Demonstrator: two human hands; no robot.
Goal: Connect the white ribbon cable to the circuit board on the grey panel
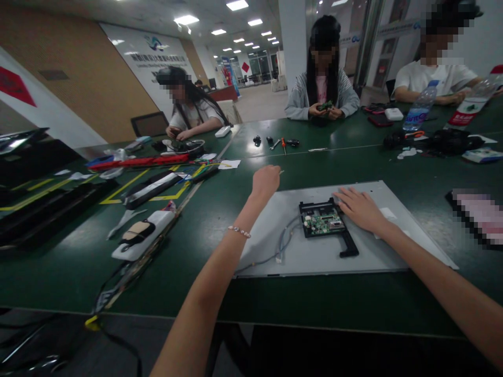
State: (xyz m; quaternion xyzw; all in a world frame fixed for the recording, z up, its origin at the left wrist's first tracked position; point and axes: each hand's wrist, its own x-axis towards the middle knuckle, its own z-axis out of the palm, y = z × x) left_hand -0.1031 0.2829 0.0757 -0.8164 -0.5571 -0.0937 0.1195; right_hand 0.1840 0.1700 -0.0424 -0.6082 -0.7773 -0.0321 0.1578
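Observation:
My left hand (266, 180) is closed above the green table, at the far left corner of a grey metal panel (259, 254). A small thin tip shows past its fingers, too small to name. My right hand (359, 208) lies with fingers spread on the panel, its fingertips by the right edge of a black plastic frame (349, 245). In that frame sits a green circuit board (323, 222). A grey cable (283, 238) curves across the panel from the frame's left side.
Tools including an orange screwdriver (283, 146) lie beyond the panel. A white power bank (144, 235), cables and black parts lie left. A phone (477, 214) and bottles (421, 107) are right. Several people sit across the table (188, 293).

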